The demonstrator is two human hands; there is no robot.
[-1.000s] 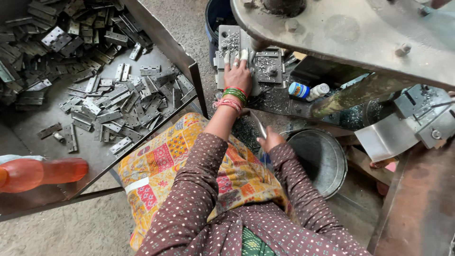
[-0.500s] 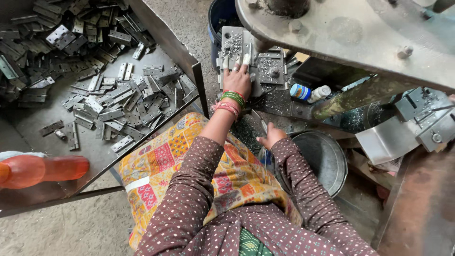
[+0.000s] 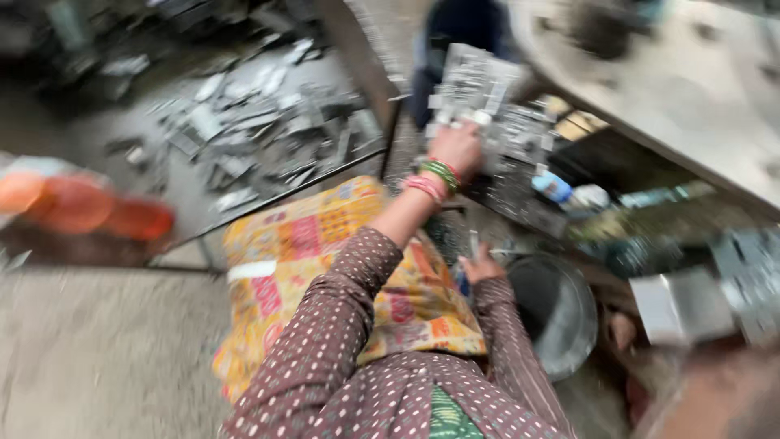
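Metal tray [image 3: 341, 57]: heaped with flat grey metal pieces [image 3: 260, 122].
Steel bowl [image 3: 569, 325]: contents blurred, cannot tell.
Left hand [image 3: 457, 146]: grip closed on a pale metal plate [image 3: 475, 77], up by the press.
Right hand [image 3: 481, 267]: beside the bowl, pinching a thin metal strip [image 3: 473, 242].
Orange bottle [image 3: 81, 207]: lying left of the tray.

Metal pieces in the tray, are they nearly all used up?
Not nearly. Done: nothing countable; the metal bowl is too blurred to see inside. In hand: the left hand touches the metal block, and the right hand is beside the bowl. Left: many metal pieces lie heaped.
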